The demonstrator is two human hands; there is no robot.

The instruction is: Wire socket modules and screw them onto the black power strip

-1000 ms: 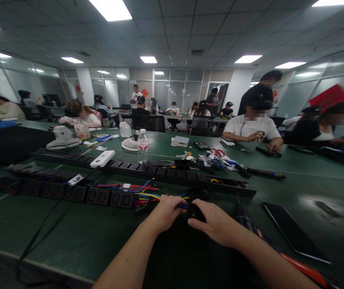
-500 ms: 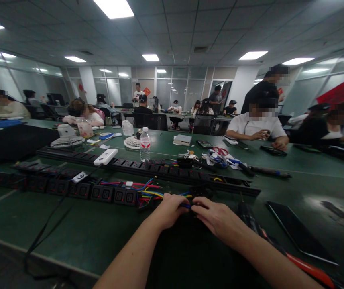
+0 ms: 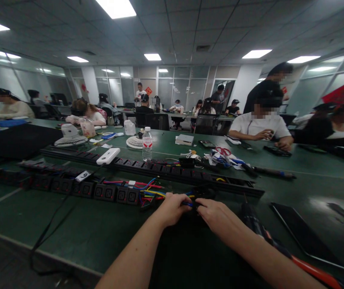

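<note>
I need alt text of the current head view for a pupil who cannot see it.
A bare left hand pinches blue wiring close to the right hand over a green table, beside coloured wires and black sockets. A clear bottle stands farther back; other people sit and stand beyond.

Office-type rm, part elec. workshop: glass partitions (image 3: 182, 86) & office chair (image 3: 157, 121) behind water bottle (image 3: 147, 145), ceiling light (image 3: 152, 57) above it, socket strip (image 3: 104, 192) w/ loose wires (image 3: 152, 195) in front.

One numeral is legible from my position: apparently "9", on the small white rectangular tag (image 3: 83, 176) at the black plastic socket row (image 3: 104, 192). The clear plastic bottle's (image 3: 147, 154) red print is unreadable.
</note>
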